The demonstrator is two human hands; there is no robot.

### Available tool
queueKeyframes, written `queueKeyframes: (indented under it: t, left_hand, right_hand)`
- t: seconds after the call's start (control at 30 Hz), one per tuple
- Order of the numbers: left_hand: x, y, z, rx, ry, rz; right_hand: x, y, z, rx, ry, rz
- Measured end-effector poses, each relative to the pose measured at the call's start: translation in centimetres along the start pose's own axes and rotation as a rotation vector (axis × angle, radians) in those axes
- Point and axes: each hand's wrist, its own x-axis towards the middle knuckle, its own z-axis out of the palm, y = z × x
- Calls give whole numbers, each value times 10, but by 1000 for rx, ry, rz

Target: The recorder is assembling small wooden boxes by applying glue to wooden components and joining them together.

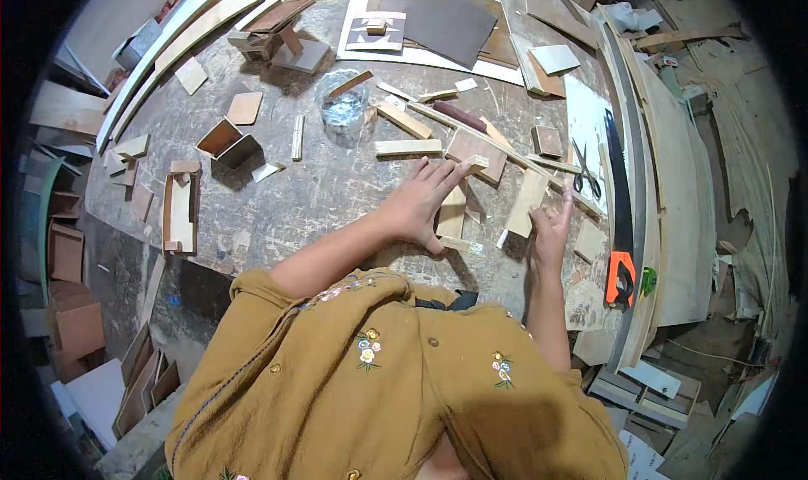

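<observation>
My left hand [423, 204] is spread, its thumb and fingers well apart, around a pale wooden piece [452, 213] on the worn workbench [328, 194]. The index fingertip is by the piece's far end and the thumb by its near end; whether they press on it is unclear. My right hand [550, 234] grips the right edge of a pale flat wooden block [526, 201], with the index finger stretched forward. A square brown wooden piece [476, 154] lies just beyond my left fingertips. Past it are a dark red rod [459, 116] and several light wooden sticks [404, 120].
To the right lie black scissors [587, 177] and a handsaw with an orange handle [620, 280]. A clear bowl of liquid [343, 108], an open wooden box [230, 143] and a narrow wooden frame [180, 208] stand left. Dark sheets [450, 26] lie at the far side.
</observation>
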Motion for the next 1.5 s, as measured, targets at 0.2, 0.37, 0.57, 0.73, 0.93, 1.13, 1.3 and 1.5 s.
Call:
queueKeyframes:
  t: [0.2,0.37,0.57,0.73,0.93,1.13,1.3,1.5]
  left_hand:
    - [0,-1,1,37,-28,-19]
    - [0,-1,1,43,-35,-32]
    - [0,-5,4,22,-18,-17]
    - [3,-6,-1,-29,3,9]
    - [0,-13,1,-152,34,-36]
    - [-4,-27,9,-102,151,-45]
    - [-1,-30,7,-193,220,-147]
    - [-17,-23,-4,-154,174,-183]
  right_hand:
    - [2,18,-28,-392,16,153]
    - [-8,-8,-2,-1228,23,-570]
    - [-41,-5,37,-927,-567,-446]
    - [-53,22,52,-869,-445,-588]
    - [-60,31,48,-780,-424,-566]
    - [-65,34,36,-586,-396,-328]
    - [-70,29,25,-665,-298,-273]
    - [-72,10,25,-579,-123,106]
